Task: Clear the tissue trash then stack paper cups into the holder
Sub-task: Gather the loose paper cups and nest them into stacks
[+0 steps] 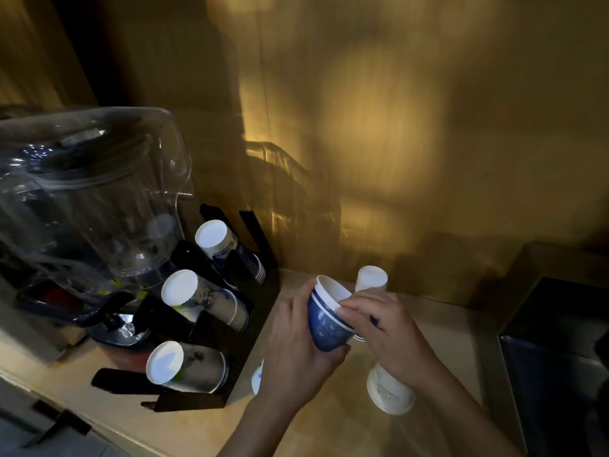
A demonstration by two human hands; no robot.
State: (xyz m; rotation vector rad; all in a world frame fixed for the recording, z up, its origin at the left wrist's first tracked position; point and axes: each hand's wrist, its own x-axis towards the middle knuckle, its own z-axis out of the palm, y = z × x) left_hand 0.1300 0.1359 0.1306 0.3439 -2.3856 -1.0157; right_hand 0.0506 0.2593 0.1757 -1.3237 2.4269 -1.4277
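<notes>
My left hand (296, 351) grips a short stack of blue paper cups (326, 324), mouth tilted up and to the left. The fingertips of my right hand (385, 331) pinch the white rim of that stack. A black cup holder (237, 341) stands to the left with three slanted rows of cups: a top row (217, 240), a middle row (197, 296) and a bottom row (184, 366). On the counter, one white cup (372, 278) stands upside down behind my hands, and another white cup stack (389, 390) sits under my right wrist.
A clear plastic blender jar (82, 206) on its base fills the left side, close behind the holder. A dark box-like bin (553, 357) stands at the right edge. A small white-blue object (258, 377) lies beside the holder. The wall behind is yellow-lit.
</notes>
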